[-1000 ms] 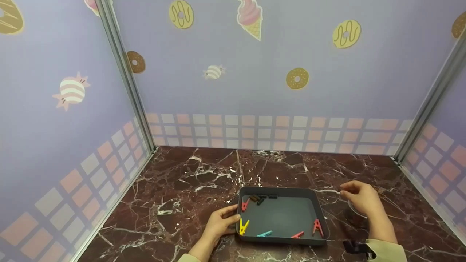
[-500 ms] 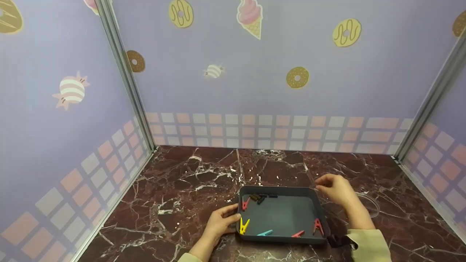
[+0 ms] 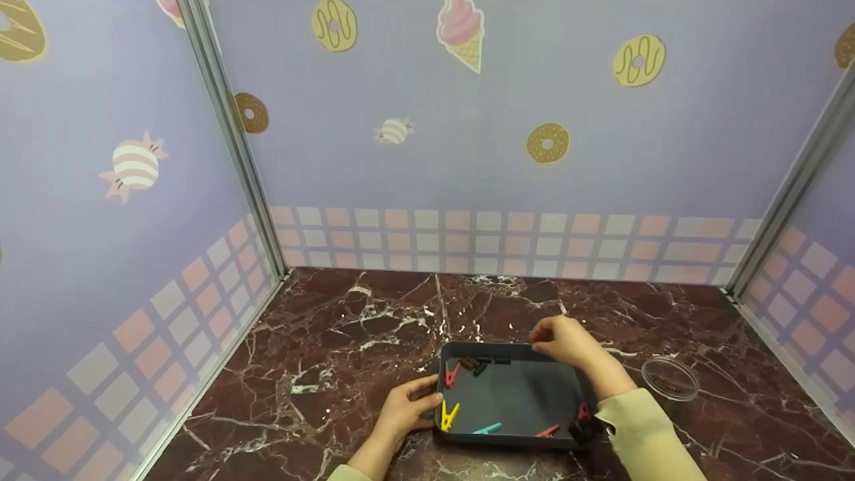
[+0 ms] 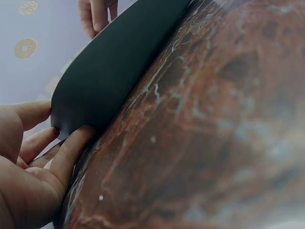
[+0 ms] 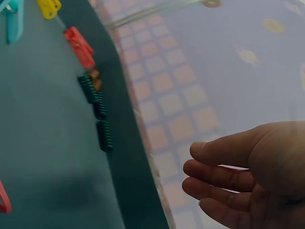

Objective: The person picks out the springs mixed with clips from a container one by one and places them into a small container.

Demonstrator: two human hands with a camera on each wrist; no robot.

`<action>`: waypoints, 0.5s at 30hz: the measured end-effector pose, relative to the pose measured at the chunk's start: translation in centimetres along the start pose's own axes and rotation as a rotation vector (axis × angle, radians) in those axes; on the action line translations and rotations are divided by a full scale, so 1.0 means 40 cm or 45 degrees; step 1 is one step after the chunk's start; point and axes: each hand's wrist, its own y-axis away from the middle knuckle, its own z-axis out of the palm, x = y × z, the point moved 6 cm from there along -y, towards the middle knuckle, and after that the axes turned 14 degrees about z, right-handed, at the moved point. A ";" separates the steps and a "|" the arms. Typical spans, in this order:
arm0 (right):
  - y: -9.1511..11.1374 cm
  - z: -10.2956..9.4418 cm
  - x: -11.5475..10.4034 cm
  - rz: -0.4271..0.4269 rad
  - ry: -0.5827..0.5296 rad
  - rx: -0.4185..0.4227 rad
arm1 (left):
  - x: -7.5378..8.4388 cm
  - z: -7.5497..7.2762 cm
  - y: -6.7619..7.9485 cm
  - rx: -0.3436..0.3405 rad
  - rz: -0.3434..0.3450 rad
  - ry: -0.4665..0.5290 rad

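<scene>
A dark grey rectangular tray [image 3: 521,401] lies on the marbled table. My left hand [image 3: 401,413] rests against its left side; in the left wrist view the fingertips touch the tray's outer wall. My right hand [image 3: 566,344] hangs over the far rim, fingers bent with thumb and index slightly apart, and nothing shows between them in the right wrist view. Inside the tray lie a yellow clothespin [image 3: 449,417], a blue clothespin [image 3: 489,428], several red clothespins [image 3: 548,431], and small dark ribbed cylinders [image 5: 105,136] by the far wall, with brown ones [image 5: 96,81] beside them.
A round clear dish [image 3: 670,379] with small brownish things in it stands right of the tray. The right sleeve [image 3: 644,427] crosses the tray's right edge. Patterned panels [image 3: 514,167] enclose the table at the back and both sides.
My right hand has moved left from above the round clear dish to over the tray's far rim, uncovering the dish. The left hand and tray have stayed put.
</scene>
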 end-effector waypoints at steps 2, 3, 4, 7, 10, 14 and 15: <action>-0.010 0.018 -0.015 -0.020 0.031 -0.039 | 0.001 0.000 0.000 -0.002 0.005 0.001; -0.014 0.027 -0.022 -0.025 0.049 -0.057 | 0.001 0.000 0.001 -0.003 0.005 0.002; -0.019 0.035 -0.029 -0.034 0.066 -0.075 | 0.001 0.000 0.001 -0.005 0.007 0.005; -0.028 0.057 -0.047 -0.054 0.106 -0.123 | 0.002 0.000 0.001 -0.010 0.009 0.010; -0.034 0.076 -0.063 -0.079 0.140 -0.162 | 0.001 -0.001 0.000 -0.009 0.007 0.007; -0.042 0.097 -0.082 -0.138 0.228 -0.173 | 0.005 -0.003 -0.002 -0.004 0.055 -0.084; -0.043 0.101 -0.086 -0.149 0.249 -0.174 | 0.006 -0.004 -0.004 -0.002 0.073 -0.112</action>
